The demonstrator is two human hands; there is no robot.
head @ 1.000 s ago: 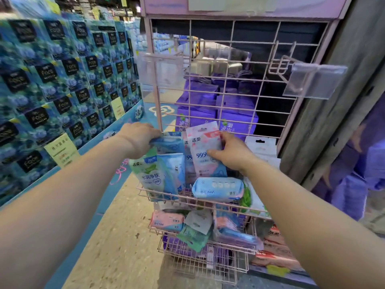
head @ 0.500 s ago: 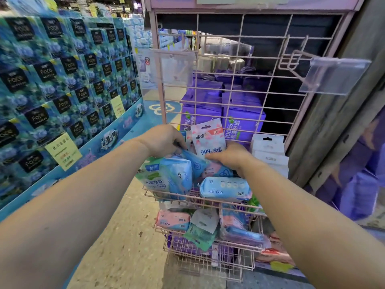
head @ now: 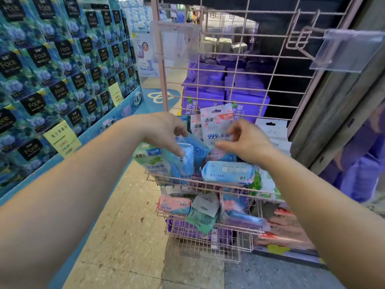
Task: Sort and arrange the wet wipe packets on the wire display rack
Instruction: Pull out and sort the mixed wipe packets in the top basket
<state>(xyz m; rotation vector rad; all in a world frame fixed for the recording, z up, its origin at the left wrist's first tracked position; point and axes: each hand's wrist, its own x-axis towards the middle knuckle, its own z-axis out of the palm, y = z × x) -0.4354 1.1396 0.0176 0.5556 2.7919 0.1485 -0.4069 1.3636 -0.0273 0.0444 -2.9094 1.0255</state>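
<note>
A pink wire display rack (head: 163,80) stands in front of me with two baskets. In the upper basket (head: 208,187) a pink "99.9" wet wipe packet (head: 216,126) stands upright. My right hand (head: 248,140) is beside it, fingers apart and thumb tip against its lower part. My left hand (head: 164,132) reaches down with spread fingers, its index finger resting on a light blue packet (head: 186,161). A green-and-white packet (head: 150,161) leans at the left. A blue packet (head: 228,172) lies flat at the front. The lower basket (head: 208,243) holds pink (head: 174,204), green (head: 200,221) and blue packets.
A wall of stacked blue tissue boxes (head: 52,69) with a yellow price card (head: 62,138) stands on the left. Purple packs (head: 208,90) sit behind the rack grid. A clear label holder (head: 350,51) juts out on a hook at upper right, next to a wooden wall (head: 343,105).
Both hands have loosened: the right hand let go of the pink packet, which now stands upright, and the left hand lifted from the blue packets, fingers spread.
</note>
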